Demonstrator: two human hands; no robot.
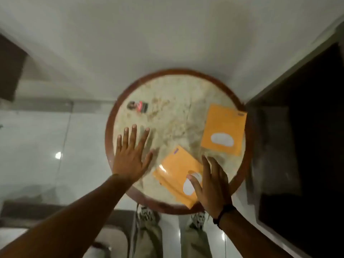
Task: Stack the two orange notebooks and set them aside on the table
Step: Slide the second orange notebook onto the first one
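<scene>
The right hand, fingers apart, is touching the near notebook at 5 o'clock, probably thin, light and slippery, so gripping its edge; the other notebook is lying at 3 o'clock.

Glossy pale tiled floor with light glints, white wall, dark furniture at right.

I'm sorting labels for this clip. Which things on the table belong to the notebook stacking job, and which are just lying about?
Part of the job:
near orange notebook, under the right hand
far orange notebook, lying apart, untouched
left hand, open over the round table

Just lying about:
small dark and red object, too blurred to identify
</scene>
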